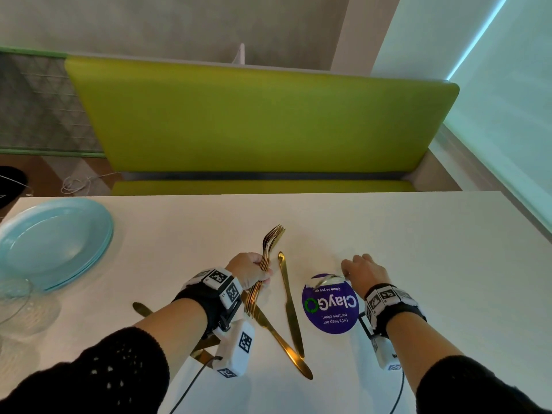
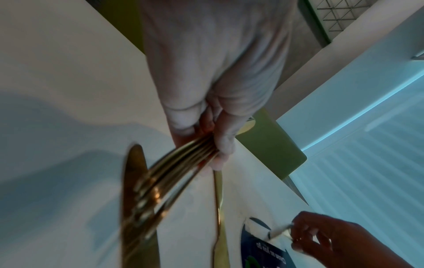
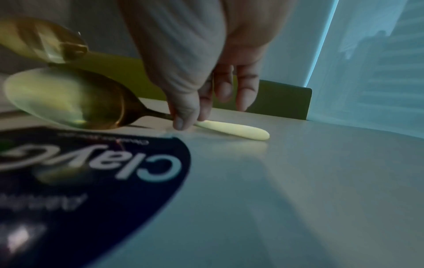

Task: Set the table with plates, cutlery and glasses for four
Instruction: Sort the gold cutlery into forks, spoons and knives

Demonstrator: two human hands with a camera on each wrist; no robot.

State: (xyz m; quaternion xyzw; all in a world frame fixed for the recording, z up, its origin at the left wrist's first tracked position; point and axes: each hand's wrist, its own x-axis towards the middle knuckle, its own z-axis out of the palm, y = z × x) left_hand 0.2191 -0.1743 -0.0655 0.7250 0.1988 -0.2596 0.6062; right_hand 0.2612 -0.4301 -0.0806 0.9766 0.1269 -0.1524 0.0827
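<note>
My left hand (image 1: 259,274) grips a bundle of several gold forks (image 1: 270,243) by their handles, tines pointing away; the left wrist view shows the fingers (image 2: 226,143) curled round the handles (image 2: 174,174). My right hand (image 1: 349,271) pinches a gold spoon (image 1: 325,280) at its neck, low over the white table (image 1: 418,249). In the right wrist view the spoon (image 3: 69,101) has its handle tip on the table, and a second spoon bowl (image 3: 45,41) shows above it. Two gold knives (image 1: 288,303) (image 1: 277,339) lie crossed between my hands.
A stack of pale blue plates (image 1: 53,240) sits at the table's left, with clear glasses (image 1: 18,303) in front of it. A round purple sticker (image 1: 330,306) is on the table under the spoon. Another knife (image 1: 143,307) lies under my left forearm. A green bench (image 1: 254,121) stands beyond.
</note>
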